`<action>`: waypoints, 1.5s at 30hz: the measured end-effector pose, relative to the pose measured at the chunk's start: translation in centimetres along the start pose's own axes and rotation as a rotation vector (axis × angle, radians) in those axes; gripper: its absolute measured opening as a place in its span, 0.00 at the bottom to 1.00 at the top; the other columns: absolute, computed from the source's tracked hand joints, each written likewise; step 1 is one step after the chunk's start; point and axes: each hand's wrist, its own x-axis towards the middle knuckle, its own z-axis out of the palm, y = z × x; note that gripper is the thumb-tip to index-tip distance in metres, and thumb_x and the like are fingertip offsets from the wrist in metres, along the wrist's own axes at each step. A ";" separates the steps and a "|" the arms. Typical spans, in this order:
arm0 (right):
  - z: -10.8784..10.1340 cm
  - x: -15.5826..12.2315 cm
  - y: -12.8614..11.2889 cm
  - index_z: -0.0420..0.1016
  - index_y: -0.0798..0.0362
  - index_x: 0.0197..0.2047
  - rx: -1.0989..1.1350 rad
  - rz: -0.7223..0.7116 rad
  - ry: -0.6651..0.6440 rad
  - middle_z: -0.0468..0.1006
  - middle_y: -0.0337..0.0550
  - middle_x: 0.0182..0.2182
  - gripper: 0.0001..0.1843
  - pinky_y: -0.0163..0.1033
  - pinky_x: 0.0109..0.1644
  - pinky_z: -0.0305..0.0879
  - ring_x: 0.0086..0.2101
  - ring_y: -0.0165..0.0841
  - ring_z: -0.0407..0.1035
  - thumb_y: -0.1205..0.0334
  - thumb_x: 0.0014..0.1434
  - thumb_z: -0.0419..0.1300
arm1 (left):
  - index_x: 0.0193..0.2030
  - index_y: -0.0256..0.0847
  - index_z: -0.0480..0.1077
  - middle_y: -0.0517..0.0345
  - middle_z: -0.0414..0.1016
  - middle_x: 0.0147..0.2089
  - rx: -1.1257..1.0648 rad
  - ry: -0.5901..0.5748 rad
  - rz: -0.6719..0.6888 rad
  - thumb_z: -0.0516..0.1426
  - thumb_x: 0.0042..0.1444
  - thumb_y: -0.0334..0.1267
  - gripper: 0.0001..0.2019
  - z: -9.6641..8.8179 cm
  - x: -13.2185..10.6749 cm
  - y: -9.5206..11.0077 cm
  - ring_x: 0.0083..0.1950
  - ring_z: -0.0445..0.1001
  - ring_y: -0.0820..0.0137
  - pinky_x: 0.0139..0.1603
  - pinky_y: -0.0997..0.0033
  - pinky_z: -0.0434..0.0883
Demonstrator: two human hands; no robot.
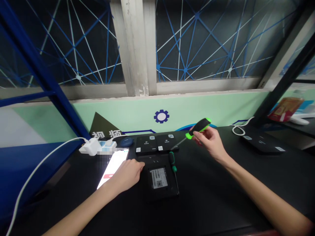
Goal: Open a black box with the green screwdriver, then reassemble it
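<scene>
Black bench (pixel 221 200) carries a flat black device (pixel 159 190) near its middle. Right hand (pixel 209 142) has closed grip around a green-and-black screwdriver (pixel 199 127), raised above the far edge. Left hand (pixel 125 175) lies with loose open grip against device's left side, beside a lit phone (pixel 113 167); a second screwdriver (pixel 173 167) lies along device's right side.

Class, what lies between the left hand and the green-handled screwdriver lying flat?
The head view shows a flat black device with a white barcode label.
</scene>
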 end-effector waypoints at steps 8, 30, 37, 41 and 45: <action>1.4 -1.1 0.6 0.70 0.52 0.37 -0.005 0.050 -0.233 0.72 0.35 0.24 0.08 0.32 0.22 0.57 0.20 0.25 0.63 0.59 0.58 0.63 | 0.25 0.40 0.65 0.59 0.65 0.20 0.015 -0.003 0.004 0.45 0.58 0.25 0.14 -0.2 0.0 0.1 0.21 0.67 0.70 0.24 0.70 0.47; 3.1 -2.3 1.8 0.71 0.53 0.35 -0.030 0.129 -0.361 0.72 0.37 0.26 0.12 0.31 0.25 0.60 0.24 0.27 0.67 0.53 0.60 0.64 | 0.25 0.40 0.67 0.58 0.65 0.21 0.020 0.011 0.009 0.46 0.59 0.26 0.15 0.1 -0.1 -0.1 0.23 0.69 0.69 0.24 0.68 0.48; 3.4 -2.4 1.6 0.71 0.53 0.36 -0.048 0.128 -0.362 0.72 0.38 0.26 0.12 0.33 0.26 0.59 0.24 0.29 0.67 0.53 0.59 0.64 | 0.26 0.39 0.68 0.58 0.66 0.21 -0.003 0.007 0.014 0.46 0.58 0.25 0.14 -0.1 -0.1 0.1 0.23 0.70 0.69 0.24 0.69 0.49; 3.5 -2.3 1.6 0.72 0.53 0.36 -0.064 0.117 -0.346 0.73 0.38 0.27 0.12 0.33 0.28 0.60 0.25 0.29 0.68 0.53 0.60 0.63 | 0.27 0.39 0.68 0.58 0.68 0.22 -0.011 0.001 0.021 0.46 0.60 0.26 0.15 -0.1 -0.1 0.0 0.23 0.70 0.68 0.24 0.70 0.50; 3.5 -2.4 1.8 0.72 0.53 0.36 -0.088 0.128 -0.321 0.74 0.39 0.27 0.12 0.34 0.27 0.61 0.26 0.30 0.69 0.52 0.59 0.64 | 0.27 0.39 0.68 0.57 0.69 0.22 0.004 -0.005 0.015 0.46 0.61 0.26 0.15 0.0 -0.2 0.0 0.23 0.69 0.68 0.24 0.70 0.49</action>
